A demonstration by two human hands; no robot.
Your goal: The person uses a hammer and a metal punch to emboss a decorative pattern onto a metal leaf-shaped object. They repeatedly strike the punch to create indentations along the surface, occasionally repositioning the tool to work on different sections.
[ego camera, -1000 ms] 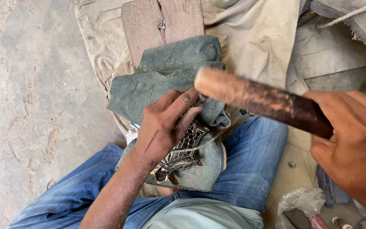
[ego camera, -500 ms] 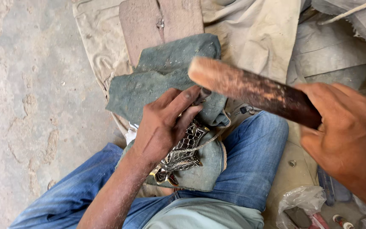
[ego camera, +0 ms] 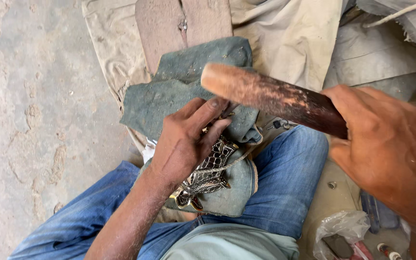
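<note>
here we record the left hand lying palm-down on a patterned metal piece, a black-and-silver openwork ornament with a brass-coloured edge. the fingers are stretched forward and pressed together over the ornament's far end; we cannot tell whether they pinch a small tool beneath them, since the fingertips are partly hidden. the ornament rests on a grey-green cloth pad that sits on the person's lap, between the two blue-jeaned legs.

we note the right hand closed firmly round the dark end of a wooden mallet handle, all fingers wrapped about it. the pale, rounded end of that handle hangs above and just beyond the ornament, close over the left fingertips and not touching them as far as we can see.

beyond the ornament lies a crumpled grey-green rag, touching the pad, and beyond that a reddish wooden board on a beige ground sheet. to the left of the ornament is bare concrete floor. to its right and nearer the person, past the leg, sits a clear plastic bag with small items inside, too blurred to identify.
</note>
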